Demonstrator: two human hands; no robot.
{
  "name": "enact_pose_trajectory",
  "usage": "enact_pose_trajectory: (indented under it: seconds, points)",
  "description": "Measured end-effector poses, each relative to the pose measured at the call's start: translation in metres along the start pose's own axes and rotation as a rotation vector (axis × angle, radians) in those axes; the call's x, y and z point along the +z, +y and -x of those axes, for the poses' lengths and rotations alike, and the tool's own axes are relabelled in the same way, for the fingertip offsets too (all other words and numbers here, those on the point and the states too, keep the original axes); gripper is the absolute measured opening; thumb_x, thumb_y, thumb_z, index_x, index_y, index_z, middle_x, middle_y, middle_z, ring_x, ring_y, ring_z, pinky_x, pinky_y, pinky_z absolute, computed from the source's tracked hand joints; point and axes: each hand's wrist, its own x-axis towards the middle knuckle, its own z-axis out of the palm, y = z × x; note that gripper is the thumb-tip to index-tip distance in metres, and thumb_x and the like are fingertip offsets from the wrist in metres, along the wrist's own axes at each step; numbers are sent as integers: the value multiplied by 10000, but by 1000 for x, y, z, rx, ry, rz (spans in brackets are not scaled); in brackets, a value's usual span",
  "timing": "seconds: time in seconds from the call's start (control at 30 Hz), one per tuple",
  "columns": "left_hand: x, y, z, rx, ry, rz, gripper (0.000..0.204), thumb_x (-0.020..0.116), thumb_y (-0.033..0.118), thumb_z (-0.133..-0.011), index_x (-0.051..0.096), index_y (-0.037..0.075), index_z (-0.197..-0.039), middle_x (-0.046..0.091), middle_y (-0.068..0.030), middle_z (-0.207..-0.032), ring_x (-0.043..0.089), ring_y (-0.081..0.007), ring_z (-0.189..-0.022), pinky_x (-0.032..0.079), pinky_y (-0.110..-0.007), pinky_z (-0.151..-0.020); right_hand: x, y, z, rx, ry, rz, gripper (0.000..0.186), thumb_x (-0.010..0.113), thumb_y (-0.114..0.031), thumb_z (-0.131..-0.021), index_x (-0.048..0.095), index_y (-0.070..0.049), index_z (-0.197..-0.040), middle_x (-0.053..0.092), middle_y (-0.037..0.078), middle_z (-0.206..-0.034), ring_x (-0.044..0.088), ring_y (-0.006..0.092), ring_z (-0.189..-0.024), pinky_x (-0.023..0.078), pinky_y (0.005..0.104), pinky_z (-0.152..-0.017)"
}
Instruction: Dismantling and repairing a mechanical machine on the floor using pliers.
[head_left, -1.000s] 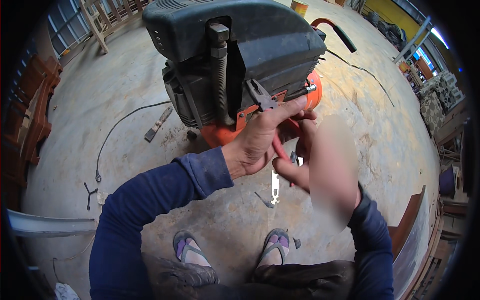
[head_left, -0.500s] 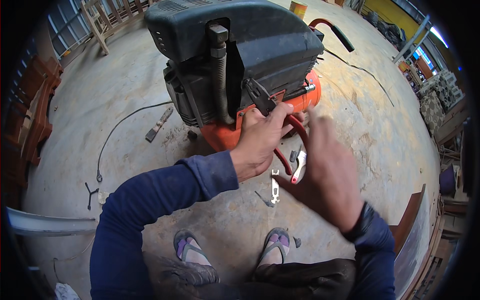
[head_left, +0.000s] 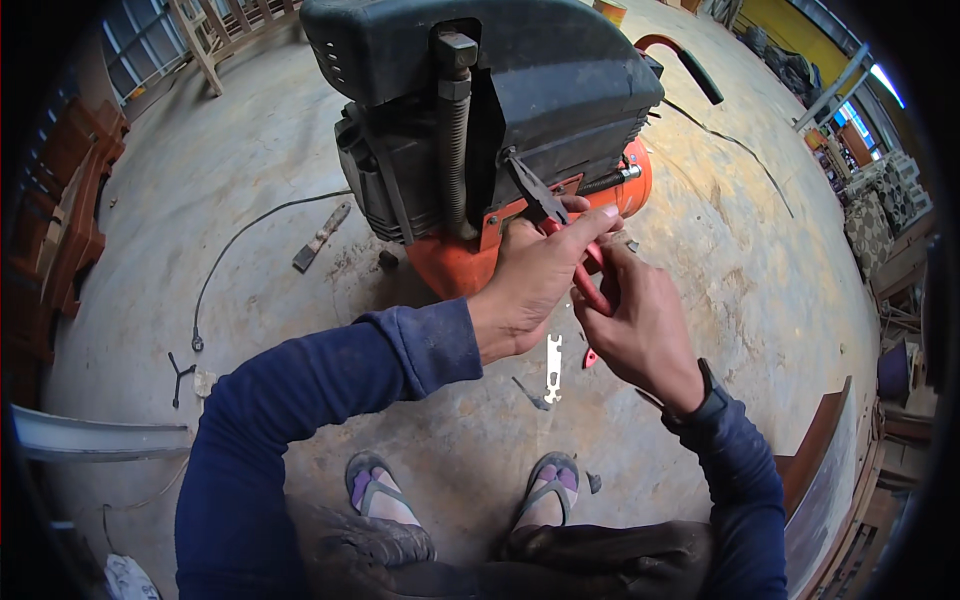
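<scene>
A pair of long-nosed pliers (head_left: 537, 190) with red handles lies across both my hands, its jaw tips touching a small screw or bolt head on the dark cover of an orange air compressor (head_left: 560, 95). Near the pivot, my left hand (head_left: 535, 280) steadies the pliers, with thumb and fingers around them. Fingers wrapped round the red handles, my right hand (head_left: 645, 325) grips them from the right. Part of the left fingers is hidden behind the tool. A ribbed hose (head_left: 453, 150) runs down the compressor's side, left of the jaws.
Between my feet and the compressor lie a flat pale wrench (head_left: 554, 368) and a brush's red handle tip (head_left: 590, 358), mostly hidden. To the left are a worn scraper-like tool (head_left: 322, 237), a black cable (head_left: 230, 245) and a three-armed tool (head_left: 180, 380). A wooden panel (head_left: 815, 450) stands at right.
My right hand, open and blurred before, has closed round the plier handles. The handles have come together and the jaw tips now meet the screw head. The left hand keeps its hold.
</scene>
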Motion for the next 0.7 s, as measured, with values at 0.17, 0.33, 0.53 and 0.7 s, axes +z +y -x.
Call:
enact_pose_trajectory:
  seconds: [0.17,0.33,0.53,0.7]
  points:
    - [2,-6,0,24,-37,100,271,671,242,-908,556,63,-1078,655,-72,-1052,603,-155,-1067,486,-289,-896,8,-8,8,-143,237,-45,562,703,-166,-726,465,9,-1204,564,174,-903,604,350,-727,476,405,-574]
    - [-5,2,3,14,-132,141,338,688,337,-893,569,77,-1073,649,-42,-995,609,-95,-946,483,-222,-729,-11,-24,18,-141,248,-15,630,740,-211,-704,454,9,-1221,540,203,-920,589,359,-746,485,406,-607]
    - [-15,11,4,-136,-125,-124,371,703,411,-863,614,93,-1033,589,32,-850,436,0,-645,263,-178,-482,-24,-32,15,-170,204,121,614,739,-243,-712,449,80,-1146,531,226,-907,616,362,-740,518,388,-617]
    - [-12,22,5,-156,-117,-129,297,705,368,-877,641,96,-977,568,36,-798,364,4,-573,245,-179,-459,-23,-33,13,-134,201,50,672,778,-241,-675,461,36,-1198,567,206,-956,613,366,-832,506,417,-699]
